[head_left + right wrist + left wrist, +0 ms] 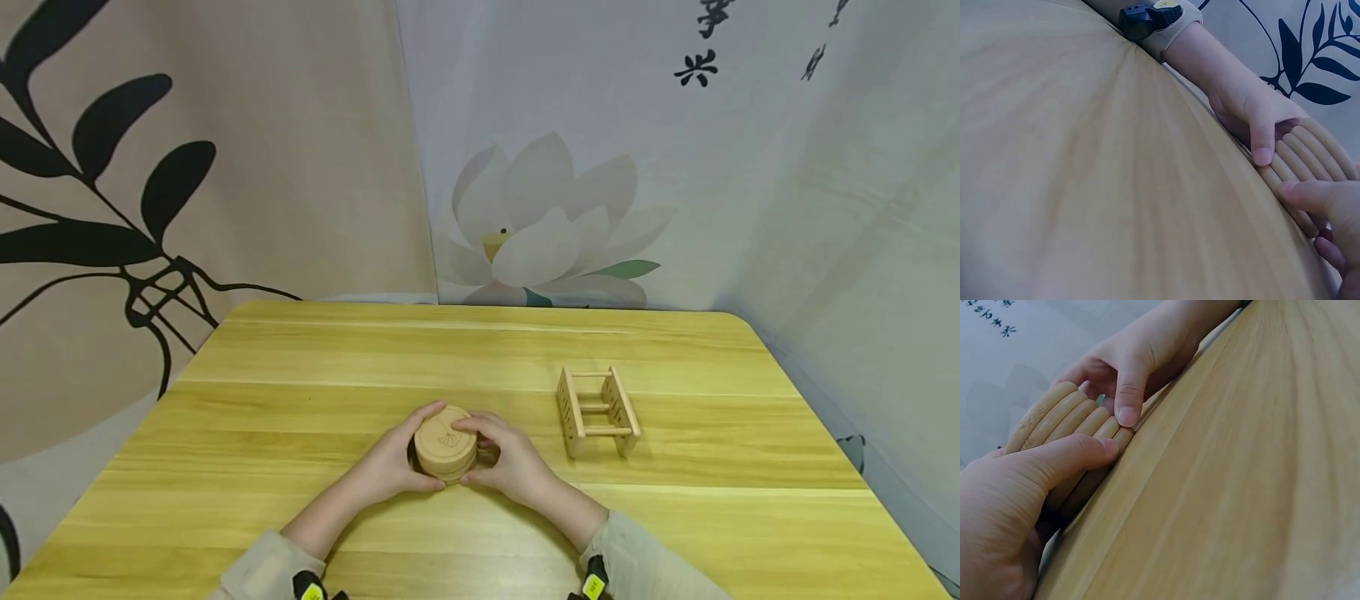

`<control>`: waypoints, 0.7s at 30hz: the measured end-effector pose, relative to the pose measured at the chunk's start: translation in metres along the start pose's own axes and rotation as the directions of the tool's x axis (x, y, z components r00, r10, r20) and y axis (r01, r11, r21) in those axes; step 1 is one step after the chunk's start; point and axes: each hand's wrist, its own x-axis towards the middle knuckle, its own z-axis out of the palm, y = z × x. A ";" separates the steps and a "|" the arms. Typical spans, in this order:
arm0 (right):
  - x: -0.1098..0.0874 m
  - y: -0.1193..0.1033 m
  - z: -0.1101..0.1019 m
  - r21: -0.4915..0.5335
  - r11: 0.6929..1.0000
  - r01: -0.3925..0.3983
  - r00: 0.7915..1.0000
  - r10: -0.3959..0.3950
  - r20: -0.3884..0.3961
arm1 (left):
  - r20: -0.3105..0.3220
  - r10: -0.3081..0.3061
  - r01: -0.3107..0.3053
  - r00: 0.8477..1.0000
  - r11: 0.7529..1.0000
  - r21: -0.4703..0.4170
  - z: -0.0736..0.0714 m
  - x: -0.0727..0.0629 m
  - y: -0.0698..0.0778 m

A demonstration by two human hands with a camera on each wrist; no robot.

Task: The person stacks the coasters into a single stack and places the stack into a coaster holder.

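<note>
A stack of several round wooden coasters stands on the table, and the top one bears an engraved drawing. My left hand grips the stack from the left, its thumb low along the near side, as the left wrist view also shows. From the right, my right hand holds the same stack, thumb at the lowest coasters and a finger over the top one's edge. Both thumbs lie close together at the stack's base. The coasters' rounded edges line up one above another in the right wrist view.
A small wooden rack with slotted sides and crossbars stands to the right of my hands. The wooden table reaches back to a fabric backdrop printed with leaves and a lotus.
</note>
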 end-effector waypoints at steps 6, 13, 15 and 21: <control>0.000 0.003 0.000 -0.002 1.000 0.018 1.000 -0.018 -0.001 | -0.007 0.015 -0.015 1.000 1.000 0.014 0.001 -0.001 0.000; 0.000 0.006 0.000 -0.005 0.999 0.039 0.999 -0.039 0.011 | -0.010 0.023 -0.023 1.000 1.000 0.018 0.001 -0.001 0.000; 0.000 0.006 0.000 -0.003 0.999 0.034 0.999 -0.034 0.011 | -0.010 0.026 -0.025 1.000 0.999 0.022 0.000 -0.001 0.000; -0.001 0.004 -0.001 0.007 1.000 0.015 1.000 -0.015 0.017 | -0.014 0.023 -0.022 1.000 0.999 0.029 0.001 -0.001 0.002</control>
